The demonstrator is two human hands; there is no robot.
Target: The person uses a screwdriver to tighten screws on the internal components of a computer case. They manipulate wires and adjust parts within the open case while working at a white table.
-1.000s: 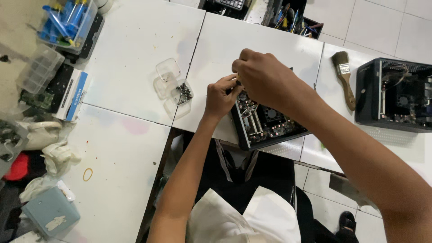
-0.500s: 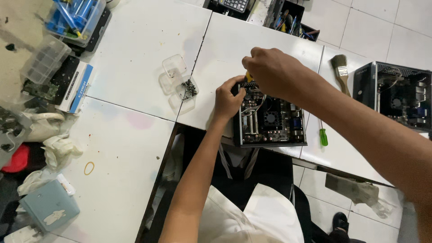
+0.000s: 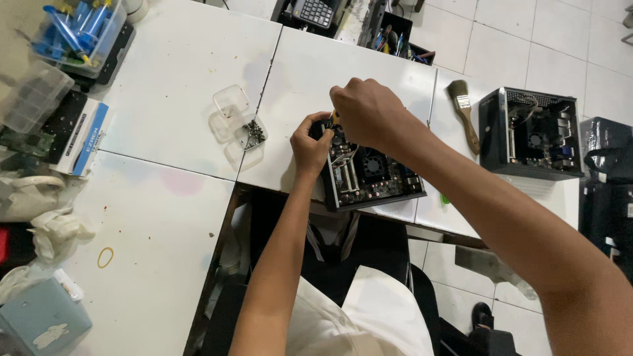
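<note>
Over the open black computer case [image 3: 372, 175], both hands' grips pinch a yellow-handled screwdriver [image 3: 335, 118].

Both hands [image 3: 343, 128] on open computer case [image 3: 372, 173].

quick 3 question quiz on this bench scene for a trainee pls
1. True or false: the paintbrush lies between the two open computer cases.
2. What does the small clear container left of the left hand hold?
A screws
B rubber bands
C syringes
3. The right hand is closed over which case?

Key:
1. True.
2. A.
3. The open small computer case at the table edge, not the black case farther right.
</note>
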